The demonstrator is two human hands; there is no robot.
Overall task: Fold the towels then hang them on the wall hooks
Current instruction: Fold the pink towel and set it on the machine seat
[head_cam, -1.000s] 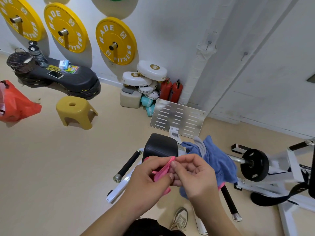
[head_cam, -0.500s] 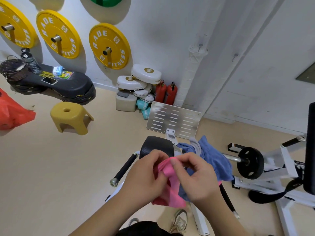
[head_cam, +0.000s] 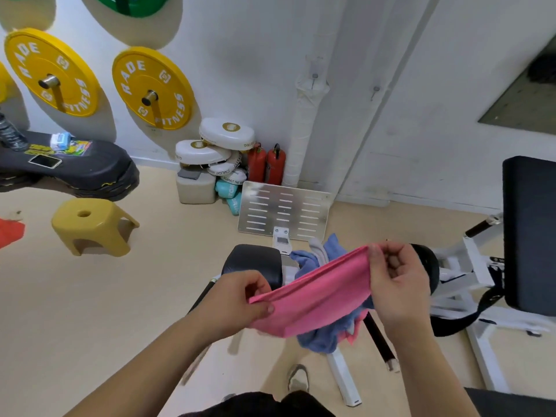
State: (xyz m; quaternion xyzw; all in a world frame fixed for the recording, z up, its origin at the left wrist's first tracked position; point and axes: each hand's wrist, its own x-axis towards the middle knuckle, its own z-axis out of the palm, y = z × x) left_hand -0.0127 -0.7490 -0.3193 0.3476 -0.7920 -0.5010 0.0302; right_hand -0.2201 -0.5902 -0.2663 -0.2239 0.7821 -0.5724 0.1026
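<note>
– Left grip [head_cam: 240, 299]: what is it doing?
– Its thumb and curled fingers pinch the lower left end of the pink towel [head_cam: 325, 293].
– And the right grip [head_cam: 397, 284]?
– It pinches the opposite end between thumb and fingertips, held higher. The towel's top edge runs taut and slanted between the two grips, and the rest hangs below.
– Where is the towel, then?
– In the air in front of the person, above a gym machine's black pad [head_cam: 255, 260]. It is also above a heap of blue towel [head_cam: 319, 338] lying on the machine. A pale grey cloth [head_cam: 319, 251] pokes out at the heap's far side.
– And farther out?
– A slotted metal plate [head_cam: 282, 210] stands beyond the pad, with two red fire extinguishers [head_cam: 267, 164] against the wall just behind it. Two small wall hooks [head_cam: 314, 76] sit high on the white wall. To the left, a yellow stool [head_cam: 90, 224] stands on the beige floor [head_cam: 120, 311], and yellow weight plates [head_cam: 150, 88] hang on pegs above it.
</note>
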